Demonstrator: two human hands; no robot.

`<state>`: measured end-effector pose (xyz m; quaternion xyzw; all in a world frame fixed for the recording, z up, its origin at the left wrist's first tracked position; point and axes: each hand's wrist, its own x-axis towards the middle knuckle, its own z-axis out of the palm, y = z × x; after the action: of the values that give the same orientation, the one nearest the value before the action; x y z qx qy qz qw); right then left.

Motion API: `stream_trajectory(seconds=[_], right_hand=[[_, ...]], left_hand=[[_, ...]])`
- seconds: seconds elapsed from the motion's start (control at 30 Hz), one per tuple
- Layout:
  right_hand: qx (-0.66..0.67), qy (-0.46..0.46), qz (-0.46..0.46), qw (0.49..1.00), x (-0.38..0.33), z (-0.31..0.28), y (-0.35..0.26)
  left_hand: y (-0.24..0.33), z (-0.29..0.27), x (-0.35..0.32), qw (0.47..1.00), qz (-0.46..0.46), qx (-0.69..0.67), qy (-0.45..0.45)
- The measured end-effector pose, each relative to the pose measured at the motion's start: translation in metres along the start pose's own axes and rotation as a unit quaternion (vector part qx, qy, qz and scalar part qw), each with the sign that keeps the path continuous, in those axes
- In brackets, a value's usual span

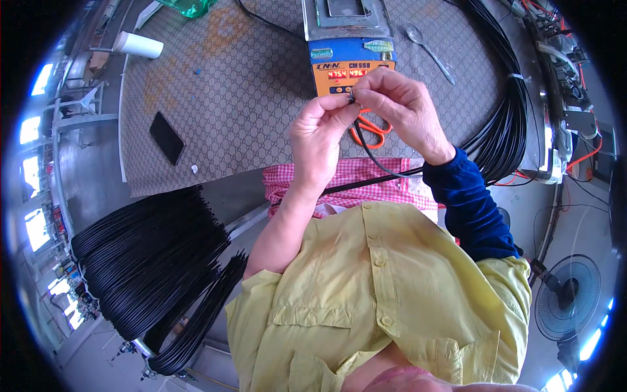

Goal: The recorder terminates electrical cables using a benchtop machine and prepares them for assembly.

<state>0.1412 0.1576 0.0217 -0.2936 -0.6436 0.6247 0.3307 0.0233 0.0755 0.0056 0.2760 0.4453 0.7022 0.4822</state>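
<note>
Both hands meet just in front of a blue and orange box (pixel 320 69) with red digital displays and a metal tray on top. My left hand (pixel 317 138) pinches the end of a black cable (pixel 368 149) between thumb and fingers. From the other side, my right hand (pixel 408 112) has its thumb and forefinger closed at that same cable end, where small thin ends show. The exact tip is partly covered by the fingers. Below the hands, the cable curves down and off to the right. Orange-handled scissors (pixel 381 140) lie on the table just under my right hand.
A large coil of black cables (pixel 506 134) lies along the table's right side. Many more black cables (pixel 147 261) hang on a rack at lower left. On the patterned table (pixel 241 124) are a spoon (pixel 431 53), a black flat rectangle (pixel 167 138) and a white cup (pixel 138 45). A fan (pixel 568 297) stands at right.
</note>
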Motion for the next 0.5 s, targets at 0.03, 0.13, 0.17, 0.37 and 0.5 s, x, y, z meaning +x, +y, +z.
stream_trajectory(seconds=[0.03,0.13,0.17,0.37,0.5], right_hand=[[0.003,0.001,-0.006,1.0,0.0,0.0,0.0],[-0.046,0.017,-0.068,0.997,0.0,0.001,0.005],[-0.072,0.024,-0.095,0.993,0.0,0.001,0.007],[0.021,0.085,-0.006,0.996,-0.011,0.014,0.012],[0.053,0.074,0.013,0.996,-0.014,0.013,0.012]], left_hand=[[0.0,0.0,-0.001,1.0,0.005,0.004,-0.002],[-0.001,0.001,-0.002,1.0,0.015,0.015,0.001],[-0.001,0.002,-0.002,1.0,0.015,0.017,0.008],[-0.009,0.003,-0.003,0.994,0.077,0.077,0.033],[-0.007,0.007,-0.004,0.996,0.071,0.042,0.029]])
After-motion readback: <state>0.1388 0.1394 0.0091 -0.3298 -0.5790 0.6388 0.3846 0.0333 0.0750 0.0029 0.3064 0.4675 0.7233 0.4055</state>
